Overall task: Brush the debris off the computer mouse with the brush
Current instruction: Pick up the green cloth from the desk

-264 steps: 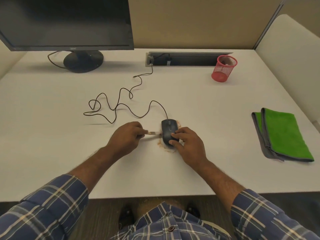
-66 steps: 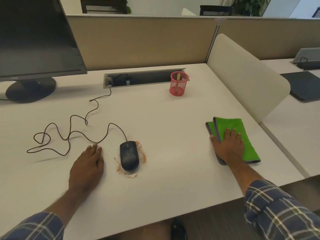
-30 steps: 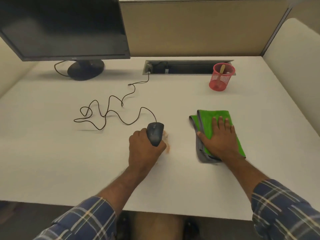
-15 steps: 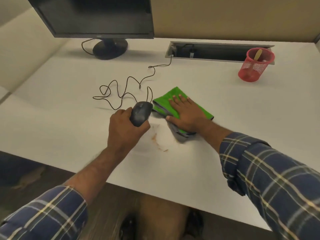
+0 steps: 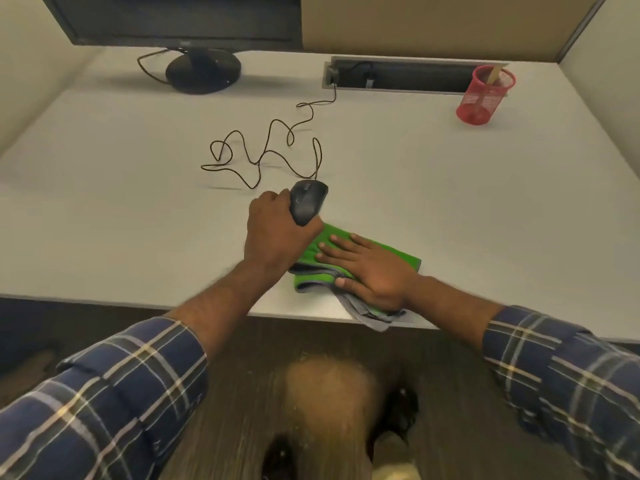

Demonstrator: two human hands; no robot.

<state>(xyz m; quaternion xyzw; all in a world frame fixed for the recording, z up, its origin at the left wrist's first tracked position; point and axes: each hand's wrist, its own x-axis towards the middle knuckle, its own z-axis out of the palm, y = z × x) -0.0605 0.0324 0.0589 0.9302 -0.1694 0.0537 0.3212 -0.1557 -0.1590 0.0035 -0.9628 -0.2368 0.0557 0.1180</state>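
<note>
Black corded computer mouse (image 5: 306,205) is held in curled left hand (image 5: 273,237), front protruding beyond the grip; flat-fingered right hand (image 5: 370,271) is pressed on green folded cloth (image 5: 398,255).

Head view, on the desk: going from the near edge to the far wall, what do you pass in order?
Green cloth under the right hand → mouse held up by the left hand → loose cable → red mesh cup → monitor base.
</note>
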